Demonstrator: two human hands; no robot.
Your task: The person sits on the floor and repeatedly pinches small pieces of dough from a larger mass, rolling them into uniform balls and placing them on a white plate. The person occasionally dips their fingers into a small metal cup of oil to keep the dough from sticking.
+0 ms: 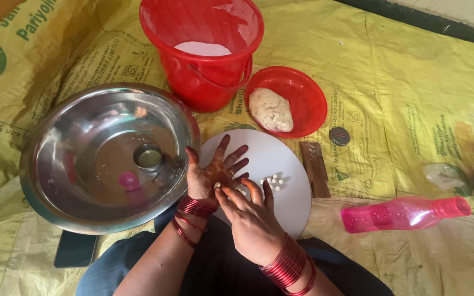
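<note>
Yellow printed sheeting (412, 109) covered the floor under everything. Large steel basin (108, 156) sat at left, holding a small steel cup (148, 157) and a pink cap-like piece (128, 179). Red bucket (204, 49) stood beyond it, with white liquid inside. Round white board (281, 170) lay in front of the person, partly under the hands. Small red bowl (297, 93) just right of the bucket held a lump of dough (270, 109). Pink bottle (404, 214) lay on its side at right. Dark phone-like slab (75, 249) lay at lower left, under the basin's edge. Brown wooden piece (315, 169) rested beside the board; a small round metal lid (339, 136) near it.

Left hand (212, 175) was held palm up over the board, fingers spread open. Right hand (253, 216) was over it, fingertips pinching a tiny dough ball (217, 186) against the left palm. A cluster of finished small white balls (273, 181) sat on the board, just right of the hands. Red bangles on both wrists.
</note>
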